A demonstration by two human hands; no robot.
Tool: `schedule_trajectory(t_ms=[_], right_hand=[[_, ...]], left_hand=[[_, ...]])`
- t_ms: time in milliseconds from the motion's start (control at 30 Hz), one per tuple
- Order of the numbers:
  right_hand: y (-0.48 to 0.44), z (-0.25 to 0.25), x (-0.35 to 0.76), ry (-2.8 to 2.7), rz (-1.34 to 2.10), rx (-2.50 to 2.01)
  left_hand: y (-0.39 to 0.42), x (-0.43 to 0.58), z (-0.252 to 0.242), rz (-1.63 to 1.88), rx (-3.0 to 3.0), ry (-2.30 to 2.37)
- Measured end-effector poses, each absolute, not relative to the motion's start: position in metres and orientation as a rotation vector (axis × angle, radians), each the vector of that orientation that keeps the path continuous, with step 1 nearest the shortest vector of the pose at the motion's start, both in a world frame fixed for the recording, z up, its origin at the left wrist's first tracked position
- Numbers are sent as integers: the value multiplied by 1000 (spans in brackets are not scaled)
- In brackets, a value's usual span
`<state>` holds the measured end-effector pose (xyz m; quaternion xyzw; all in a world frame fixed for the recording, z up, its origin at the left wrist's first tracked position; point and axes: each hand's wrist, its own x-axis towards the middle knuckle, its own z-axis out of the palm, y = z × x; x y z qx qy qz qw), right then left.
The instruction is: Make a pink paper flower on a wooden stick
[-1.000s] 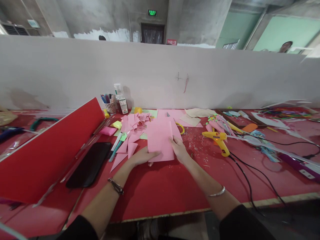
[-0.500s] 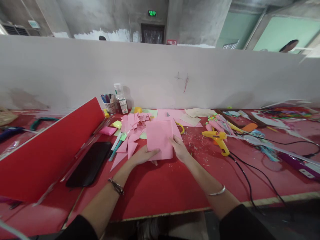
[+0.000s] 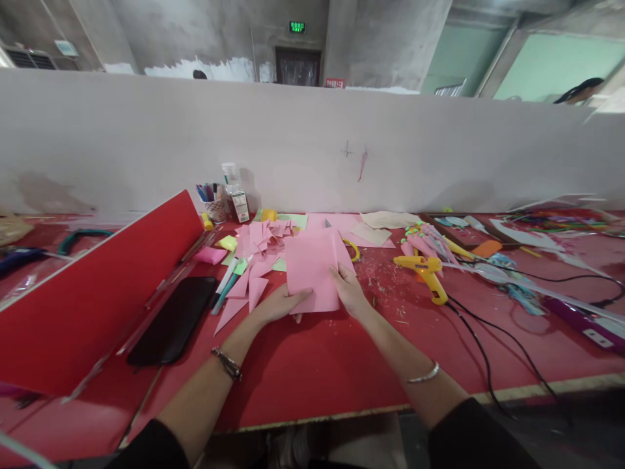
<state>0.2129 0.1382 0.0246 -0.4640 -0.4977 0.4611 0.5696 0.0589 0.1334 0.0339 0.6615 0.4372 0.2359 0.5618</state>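
Note:
Between my two hands is a sheet of pink paper (image 3: 312,267), tilted up above the red tabletop. My left hand (image 3: 280,305) grips its lower left corner, thumb on top and fingers underneath. At the right edge my right hand (image 3: 349,290) is closed on the paper, its fingertips on the near face. Behind the sheet, yellow-handled scissors (image 3: 355,250) lie partly covered. Pink paper scraps (image 3: 263,236) are heaped just left of the sheet, with pens (image 3: 226,286) beside them.
A yellow glue gun (image 3: 427,273) with a black cable lies to the right. On the left are a black phone (image 3: 173,319) and a slanted red board (image 3: 112,286). A pen cup (image 3: 215,207) and clear bottle (image 3: 237,195) stand near the white partition (image 3: 293,143).
Both hands and the pink paper stay almost in place; the sheet's right side looks slightly shifted. A person's head beyond the partition has moved right.

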Motion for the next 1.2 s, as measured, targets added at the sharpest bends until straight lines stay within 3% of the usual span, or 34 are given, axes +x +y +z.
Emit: schedule_trajectory(t_ms=[733, 1200], right_hand=[[144, 22, 221, -1078, 1090, -1089], [144, 26, 221, -1094, 839, -1228]], left_hand=[[138, 49, 29, 319, 1615, 785], [137, 50, 32, 341, 1555, 856]])
